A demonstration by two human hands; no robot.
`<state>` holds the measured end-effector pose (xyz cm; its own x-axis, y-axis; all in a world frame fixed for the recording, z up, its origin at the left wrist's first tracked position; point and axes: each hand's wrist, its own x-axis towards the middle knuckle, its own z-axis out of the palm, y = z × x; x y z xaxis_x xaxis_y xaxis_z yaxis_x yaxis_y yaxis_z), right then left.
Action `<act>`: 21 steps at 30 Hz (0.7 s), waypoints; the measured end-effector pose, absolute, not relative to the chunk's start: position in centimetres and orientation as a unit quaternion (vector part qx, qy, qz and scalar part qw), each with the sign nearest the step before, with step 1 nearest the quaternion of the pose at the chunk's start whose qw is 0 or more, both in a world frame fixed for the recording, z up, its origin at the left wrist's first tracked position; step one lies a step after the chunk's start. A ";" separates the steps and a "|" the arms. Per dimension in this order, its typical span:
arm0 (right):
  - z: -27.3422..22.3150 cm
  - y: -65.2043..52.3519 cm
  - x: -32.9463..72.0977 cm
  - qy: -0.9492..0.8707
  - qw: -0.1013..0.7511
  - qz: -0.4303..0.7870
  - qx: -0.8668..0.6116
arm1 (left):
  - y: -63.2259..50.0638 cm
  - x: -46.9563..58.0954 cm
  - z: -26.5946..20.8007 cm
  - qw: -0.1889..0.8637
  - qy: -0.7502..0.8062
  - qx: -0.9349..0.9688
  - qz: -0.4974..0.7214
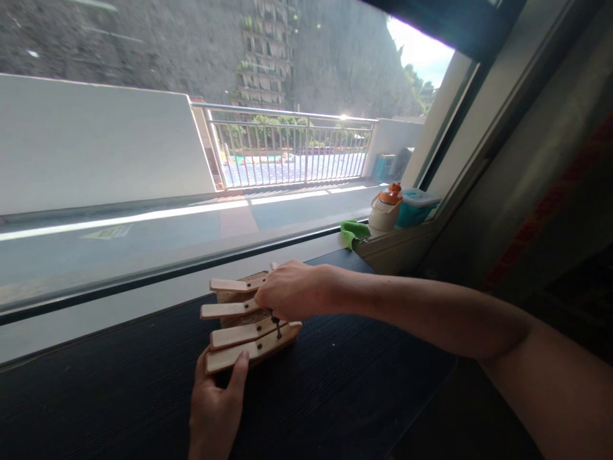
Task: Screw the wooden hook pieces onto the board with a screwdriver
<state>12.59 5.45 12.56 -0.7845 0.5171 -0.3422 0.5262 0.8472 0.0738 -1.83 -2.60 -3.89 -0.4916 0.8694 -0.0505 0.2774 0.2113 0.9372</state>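
Left grip [218, 397] is pinched on the nearest slat [227, 360], presumably for steadiness. Dark shank [276, 321] is enclosed by the right grip [286, 289].

A black, wood-grained table [354, 377] is stretching across the lower part of the view, its far edge running along a pale window ledge [143, 300]. A rough brown wooden board [234, 298] is resting on it, bearing four slender pale wooden strips [242, 335]. Dark round screw heads [260, 346] are dotting the strips, whose left ends are jutting past the board.
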 end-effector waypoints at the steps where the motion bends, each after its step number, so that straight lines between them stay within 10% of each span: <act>1: 12.5 5.5 12.6 0.943 0.176 -0.014 0.280 | -2.6 -1.8 -3.8 0.306 0.716 0.400 0.483; 21: 12.6 5.4 12.5 0.948 0.164 -0.004 0.273 | -2.6 -1.7 -3.5 0.304 0.715 0.406 0.481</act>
